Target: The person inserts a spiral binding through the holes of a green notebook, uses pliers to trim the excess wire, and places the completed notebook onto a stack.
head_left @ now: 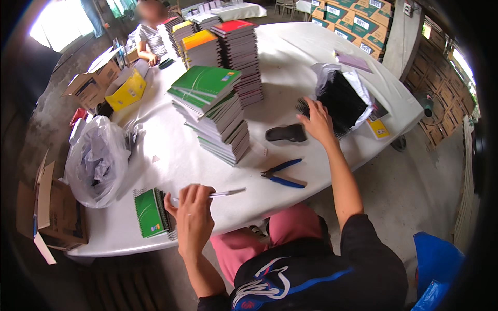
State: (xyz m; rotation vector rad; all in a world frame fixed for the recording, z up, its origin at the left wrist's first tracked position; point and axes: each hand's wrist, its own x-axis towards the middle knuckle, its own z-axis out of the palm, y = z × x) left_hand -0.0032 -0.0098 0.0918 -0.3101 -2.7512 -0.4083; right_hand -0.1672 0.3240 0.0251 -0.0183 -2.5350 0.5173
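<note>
The right hand [316, 122] is reaching into the bag of black spiral coils [340, 98] at the far table edge, fingers spread on them, nothing gripped yet. The left hand [193, 212] is pinching a thin metal rod [225, 194] beside a green notebook [150, 212]. The coils could snag and spill out — the leaning notebook stack [218, 119] and blue pliers [282, 173] are crowding the space between.

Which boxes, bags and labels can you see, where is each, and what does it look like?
Stacked cartons: far right, green and white with pale labels.
Open cardboard boxes: left of table, brown.
Yellow box: table's left edge.
Clear plastic bag: left, crumpled.
White bag: by the right hand, holding black coils.
</note>
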